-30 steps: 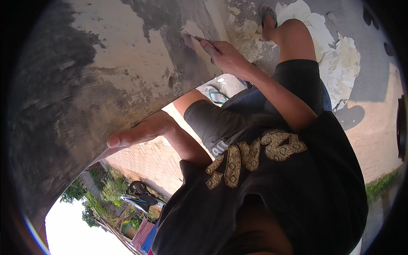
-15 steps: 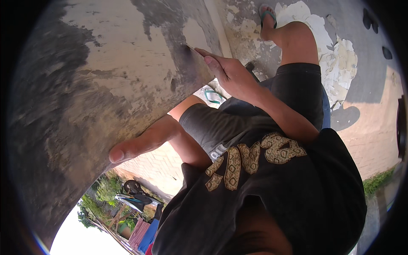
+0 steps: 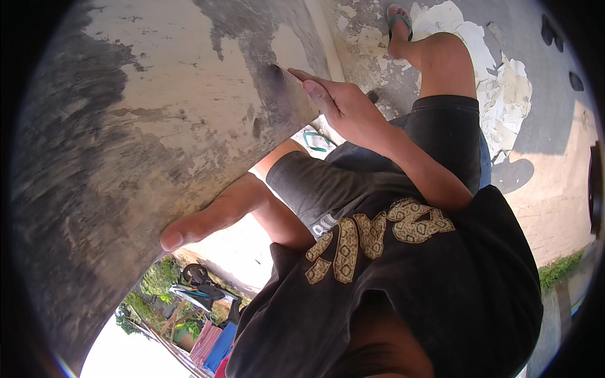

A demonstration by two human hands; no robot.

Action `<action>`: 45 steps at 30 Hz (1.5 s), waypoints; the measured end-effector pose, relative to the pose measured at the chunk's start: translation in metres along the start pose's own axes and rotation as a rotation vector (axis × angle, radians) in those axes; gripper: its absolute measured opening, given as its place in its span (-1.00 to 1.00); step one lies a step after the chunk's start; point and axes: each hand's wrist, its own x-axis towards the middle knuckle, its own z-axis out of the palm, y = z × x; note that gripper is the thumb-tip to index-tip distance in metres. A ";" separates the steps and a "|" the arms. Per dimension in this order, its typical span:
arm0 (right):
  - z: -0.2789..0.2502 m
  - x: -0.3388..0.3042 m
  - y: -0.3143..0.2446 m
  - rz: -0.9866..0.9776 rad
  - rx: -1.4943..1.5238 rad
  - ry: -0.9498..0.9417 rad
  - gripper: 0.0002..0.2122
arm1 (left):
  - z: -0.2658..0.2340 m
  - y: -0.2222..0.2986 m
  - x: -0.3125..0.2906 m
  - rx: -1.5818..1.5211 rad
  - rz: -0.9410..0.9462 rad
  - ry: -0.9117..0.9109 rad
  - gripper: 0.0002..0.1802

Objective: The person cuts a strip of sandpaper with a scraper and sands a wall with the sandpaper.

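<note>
A weathered wall [image 3: 157, 126] with grey and cream patches of peeling paint fills the left side. My right hand [image 3: 343, 107] reaches up to it, fingers stretched along a thin scraper whose tip [image 3: 280, 69] touches a dark patch. The hand hides most of the tool. My left hand [image 3: 201, 223] is pressed flat against the wall lower down, holding nothing, with only its edge and one fingertip showing. My black shirt and dark shorts fill the lower right.
Pale paint flakes [image 3: 504, 94] lie scattered on the grey ground by my sandalled foot [image 3: 398, 19]. Another sandal [image 3: 315, 140] shows beside my knee. Below the wall are a parked motorbike [image 3: 195, 277], green plants and coloured cloth [image 3: 217, 346].
My right hand has slid down and to the left along the wall. My left hand stays pressed on the wall, looking larger as the view shifts.
</note>
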 end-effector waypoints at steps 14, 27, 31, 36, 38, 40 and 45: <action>-0.003 0.003 0.009 0.199 -0.011 -0.117 -0.58 | -0.002 -0.007 -0.007 -0.309 -0.386 0.038 -0.17; -0.010 0.005 0.002 0.401 -0.054 -0.292 -0.58 | -0.003 -0.015 -0.011 -0.280 -0.358 0.083 -0.16; -0.005 0.006 0.009 0.174 -0.059 -0.136 -0.60 | -0.003 -0.019 -0.010 -0.307 -0.403 0.103 -0.17; -0.005 0.013 0.012 0.215 -0.069 -0.173 -0.59 | -0.002 -0.024 -0.007 -0.276 -0.312 0.117 -0.19; -0.007 0.012 0.007 0.087 -0.072 -0.087 -0.60 | -0.002 -0.022 -0.007 -0.297 -0.325 0.117 -0.19; -0.013 0.010 0.002 0.172 -0.092 -0.157 -0.59 | -0.003 -0.019 -0.008 -0.275 -0.316 0.116 -0.20; -0.006 0.001 -0.004 0.159 -0.054 -0.186 -0.60 | -0.005 -0.016 -0.005 -0.228 -0.324 0.087 -0.21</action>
